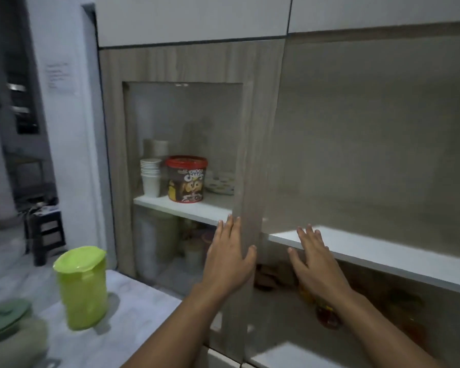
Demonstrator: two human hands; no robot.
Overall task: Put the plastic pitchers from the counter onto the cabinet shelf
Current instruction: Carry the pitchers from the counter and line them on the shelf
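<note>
A lime-green plastic pitcher (pixel 82 286) with its lid on stands upright on the pale counter (pixel 133 325) at the lower left. Part of a second, darker green lidded pitcher (pixel 6 318) shows at the left edge, blurred. My left hand (pixel 230 257) lies flat with fingers spread against the wooden frame of the cabinet door (pixel 252 181). To its right, my right hand (pixel 316 261) is spread open against the glass panel, just below the white cabinet shelf (pixel 383 254). Neither hand holds anything.
Behind the left glass door, a white shelf (pixel 181 207) carries a stack of white cups (pixel 150 176), a red-lidded cereal tub (pixel 186 179) and plates (pixel 221 183). Jars and containers show dimly on the lower shelves. A doorway and a dark stool (pixel 47 232) lie to the left.
</note>
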